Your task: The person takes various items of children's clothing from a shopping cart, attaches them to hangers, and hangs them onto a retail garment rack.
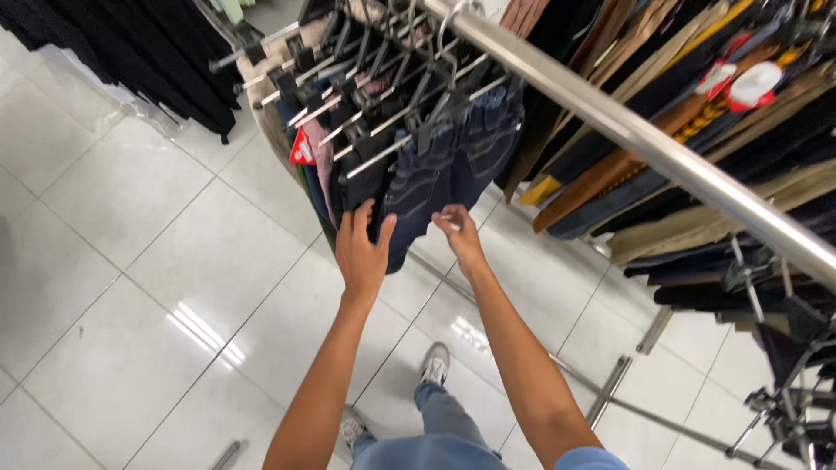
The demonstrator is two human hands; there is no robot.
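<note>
Head view, left hand: the left hand (361, 248) was raised to the lower hem of a black garment (364, 178) hanging from a clip hanger; its fingers (358, 218) lay spread against the cloth with the thumb out to the side, touching it rather than clenched on it.
Head view, right hand: the right hand (459, 233) was at the bottom edge of the dark blue jeans (444, 165), just beside the black garment; its fingertips were pinched together on the hem, so it appeared to be grasping the denim lightly.
Where the jeans were: hanging from a metal clip hanger (418, 96) among a tight row of similar hangers, below the steel rail (644, 139) that crossed the view from top centre to the right edge.
Progress, as a judgement: both garments hung on their hangers, neither was lifted off, and the row looked undisturbed; the handling seemed at an early stage, with only the hems in touch.
Around them: a red tag (302, 150) showed on a garment to the left of the black one; tan, brown and navy trousers (627, 165) hung behind the rail; black clothes (131, 52) hung on another rack at upper left.
Below: the white tiled floor (131, 261) and the person's grey shoe (435, 364).
</note>
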